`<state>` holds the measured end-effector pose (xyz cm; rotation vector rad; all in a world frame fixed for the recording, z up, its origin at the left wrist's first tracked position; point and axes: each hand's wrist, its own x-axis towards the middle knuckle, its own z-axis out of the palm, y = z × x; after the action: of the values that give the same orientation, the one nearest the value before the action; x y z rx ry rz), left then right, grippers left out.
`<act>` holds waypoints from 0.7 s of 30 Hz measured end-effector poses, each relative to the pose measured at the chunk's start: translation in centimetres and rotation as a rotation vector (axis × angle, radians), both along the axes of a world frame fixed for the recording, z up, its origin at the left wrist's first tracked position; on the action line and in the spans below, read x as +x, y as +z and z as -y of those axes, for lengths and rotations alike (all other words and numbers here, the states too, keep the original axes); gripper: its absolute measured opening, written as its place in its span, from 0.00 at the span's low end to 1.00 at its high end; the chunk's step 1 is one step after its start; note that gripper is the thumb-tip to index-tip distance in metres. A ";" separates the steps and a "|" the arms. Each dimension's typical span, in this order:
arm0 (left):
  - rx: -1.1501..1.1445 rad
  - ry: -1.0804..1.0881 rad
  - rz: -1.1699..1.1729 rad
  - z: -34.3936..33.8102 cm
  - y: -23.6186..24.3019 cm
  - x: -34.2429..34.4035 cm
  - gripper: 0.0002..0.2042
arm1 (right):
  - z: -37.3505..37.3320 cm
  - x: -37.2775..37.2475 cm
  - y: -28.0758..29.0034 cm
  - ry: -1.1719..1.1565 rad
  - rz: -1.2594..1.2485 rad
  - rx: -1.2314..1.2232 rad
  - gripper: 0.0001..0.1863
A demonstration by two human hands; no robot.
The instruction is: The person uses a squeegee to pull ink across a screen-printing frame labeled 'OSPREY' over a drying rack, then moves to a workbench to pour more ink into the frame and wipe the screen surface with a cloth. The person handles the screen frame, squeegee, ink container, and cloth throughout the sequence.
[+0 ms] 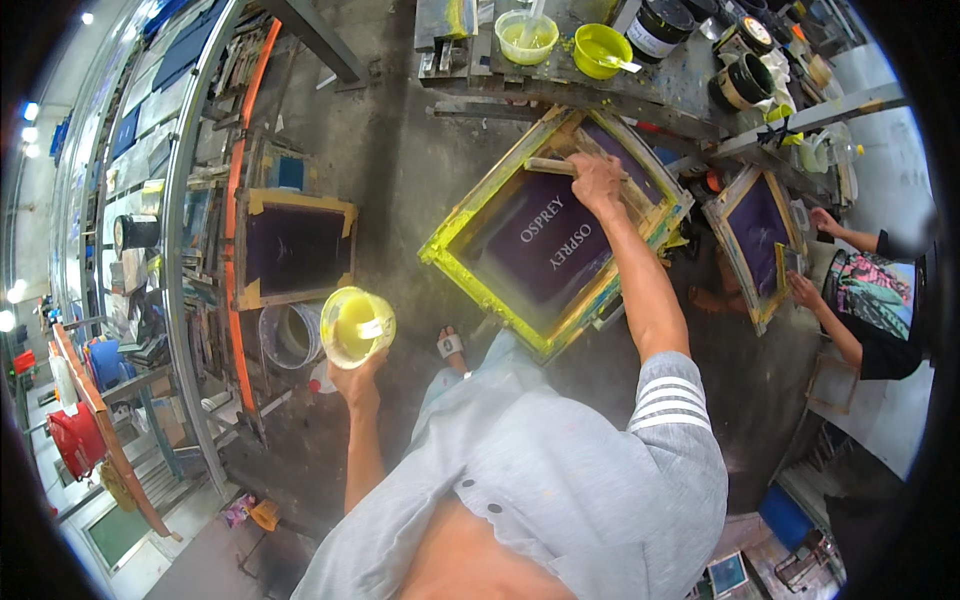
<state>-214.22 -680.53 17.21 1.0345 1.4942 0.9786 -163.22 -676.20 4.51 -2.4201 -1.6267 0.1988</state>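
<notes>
In my left hand (355,382), out to the left at waist height, is a plastic tub (343,347) tilted so that its pale yellow-green ink shows; a white strip, perhaps a spatula, lies inside. Straight ahead, a screen-printing frame (478,292) stands tilted, its edges smeared bright yellow. Its dark purple mesh (515,250) carries light lettering. My right hand (598,180) is closed round the wooden handle of a squeegee (548,165) near the mesh's upper part. The squeegee's blade is hidden, so I cannot tell whether it touches the mesh.
A bench (480,75) ahead carries a white bowl (527,40), a yellow bowl (600,52) and dark ink jars (660,28). Another frame (297,250) and a bucket (285,335) are at left, beside a metal rack (180,200). At right, another person (865,290) handles a smaller frame (765,240).
</notes>
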 end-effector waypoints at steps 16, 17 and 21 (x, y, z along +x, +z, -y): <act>0.066 -0.187 0.216 -0.2 -4.0 -3.2 0.36 | 5.3 -22.9 -1.5 0.000 -0.021 -0.031 0.09; 0.044 -0.186 0.217 0.0 -3.9 -3.7 0.36 | 6.1 -23.8 -1.7 -0.023 -0.009 0.033 0.10; 0.008 -0.183 0.224 0.1 -4.3 -4.5 0.34 | 11.3 -27.8 -3.8 -0.075 0.090 0.135 0.18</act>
<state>-218.76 -680.63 12.87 1.0124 1.1916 0.9378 -191.05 -687.51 0.75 -2.4133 -1.5287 -0.0324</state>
